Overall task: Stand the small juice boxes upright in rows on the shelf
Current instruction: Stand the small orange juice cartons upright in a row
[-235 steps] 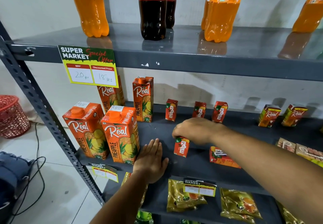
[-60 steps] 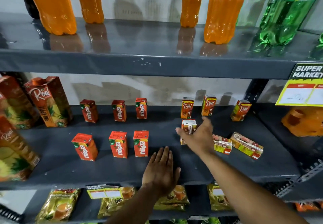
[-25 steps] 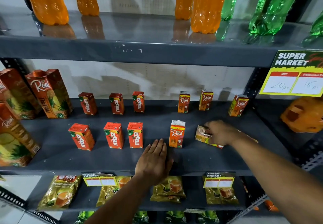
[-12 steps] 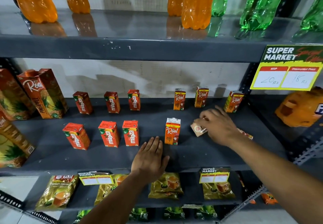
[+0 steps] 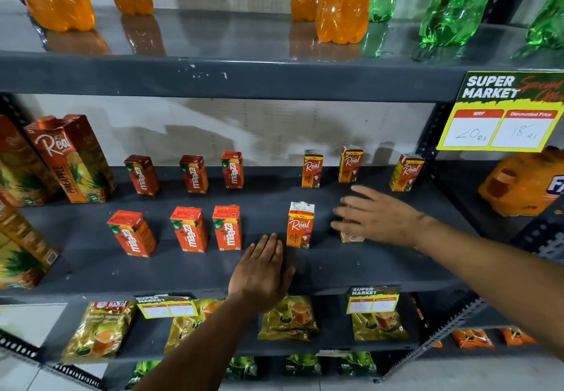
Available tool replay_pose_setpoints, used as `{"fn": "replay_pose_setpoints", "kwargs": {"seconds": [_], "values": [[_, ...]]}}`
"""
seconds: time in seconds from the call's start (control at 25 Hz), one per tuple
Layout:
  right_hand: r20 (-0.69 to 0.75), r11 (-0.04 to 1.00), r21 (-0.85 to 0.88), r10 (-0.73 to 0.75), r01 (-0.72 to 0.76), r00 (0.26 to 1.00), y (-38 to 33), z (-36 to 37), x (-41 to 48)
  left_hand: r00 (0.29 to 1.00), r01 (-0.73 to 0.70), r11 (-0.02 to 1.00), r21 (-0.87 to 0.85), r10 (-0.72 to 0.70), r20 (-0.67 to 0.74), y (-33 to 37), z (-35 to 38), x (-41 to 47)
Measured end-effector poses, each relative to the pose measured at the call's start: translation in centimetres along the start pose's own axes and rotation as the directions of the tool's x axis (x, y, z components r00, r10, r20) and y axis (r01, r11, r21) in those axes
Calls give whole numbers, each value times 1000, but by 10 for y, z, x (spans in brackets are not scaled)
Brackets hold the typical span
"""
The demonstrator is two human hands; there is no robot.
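On the dark grey shelf (image 5: 171,271) three red Maaza boxes (image 5: 194,173) stand in a back row, with three more Maaza boxes (image 5: 189,229) in a front row. Three small orange Real boxes (image 5: 350,164) stand at the back right. A fourth Real box (image 5: 300,225) stands upright in front. Right of it another small box (image 5: 352,238) shows only its lower end under my right hand (image 5: 378,216), whose fingers are spread above it. My left hand (image 5: 262,271) lies flat on the shelf's front edge, holding nothing.
Tall Real pineapple cartons (image 5: 71,158) stand at the left. Orange bottles (image 5: 341,2) and green bottles (image 5: 451,2) fill the upper shelf. A yellow price sign (image 5: 500,112) hangs at the right above a lying orange bottle (image 5: 522,183). Gold packets (image 5: 288,317) sit on the lower shelf.
My right hand had gripped a lying box and lifted it; now its fingers are spread over the box, which sits right of the front Real box. My left hand stayed put.
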State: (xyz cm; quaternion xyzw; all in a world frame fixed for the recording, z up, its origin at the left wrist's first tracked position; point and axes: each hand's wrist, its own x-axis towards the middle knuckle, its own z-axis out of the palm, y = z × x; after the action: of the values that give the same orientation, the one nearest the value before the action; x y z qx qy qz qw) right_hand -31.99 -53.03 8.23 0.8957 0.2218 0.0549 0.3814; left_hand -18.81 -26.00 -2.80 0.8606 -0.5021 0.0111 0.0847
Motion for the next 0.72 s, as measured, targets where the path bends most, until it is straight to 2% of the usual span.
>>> {"fn": "replay_pose_setpoints", "kwargs": {"seconds": [0.12,0.24,0.32,0.4,0.48,0.56,0.64,0.72], "values": [[40,992,82,96,-99,995,19,-10,0,1000,-1,1000,1,1,13,-2,1,0],[275,920,282,195,-273,942,30,-22,9,1000,5,1000,3,-5,21,0,1,0],[440,785,384,307,-486,844,33,-31,18,999,3,1000,9,-4,37,-1,1,0],[575,629,399,396,-668,716,34,-39,25,999,3,1000,12,-3,47,-1,0,-1],[686,495,347,445,-797,575,28,-42,33,999,3,1000,7,-4,42,0,0,-1],[717,438,273,500,-856,485,22,-43,40,999,4,1000,4,-4,41,-1,0,0],[704,439,269,518,-857,486,19,-36,40,999,4,1000,8,-5,47,-1,0,-1],[725,371,372,456,-851,516,28,-29,28,999,2,1000,10,-2,40,-1,0,-1]]}}
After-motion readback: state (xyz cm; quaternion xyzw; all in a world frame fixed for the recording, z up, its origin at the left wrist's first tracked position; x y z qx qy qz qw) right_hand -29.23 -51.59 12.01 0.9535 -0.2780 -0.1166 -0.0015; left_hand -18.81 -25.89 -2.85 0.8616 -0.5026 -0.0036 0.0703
